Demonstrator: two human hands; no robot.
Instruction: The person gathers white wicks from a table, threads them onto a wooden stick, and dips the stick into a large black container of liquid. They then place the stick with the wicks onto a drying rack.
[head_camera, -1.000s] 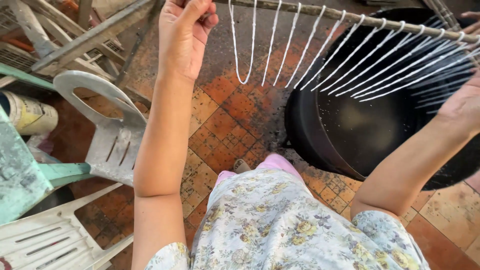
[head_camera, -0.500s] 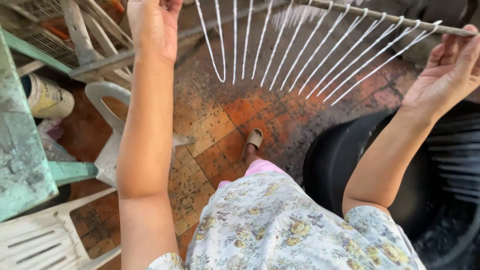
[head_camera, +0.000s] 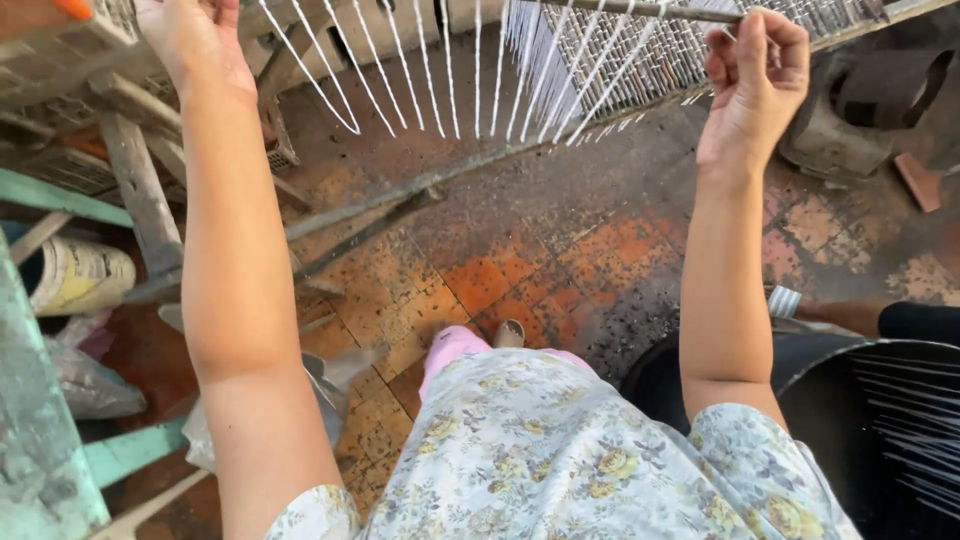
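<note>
We have swung our rod (head_camera: 640, 10) of hanging white sticks (head_camera: 450, 70) off the black tub (head_camera: 880, 430), right hand (head_camera: 755, 85) fingers gripping it, left hand (head_camera: 190, 45) grip unclear

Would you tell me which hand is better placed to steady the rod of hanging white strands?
Probably the right hand: its fingers visibly pinch the thin rod, with the white strands hanging beside it. The left hand is raised at the far end, its grip cut off by the frame edge.
</note>
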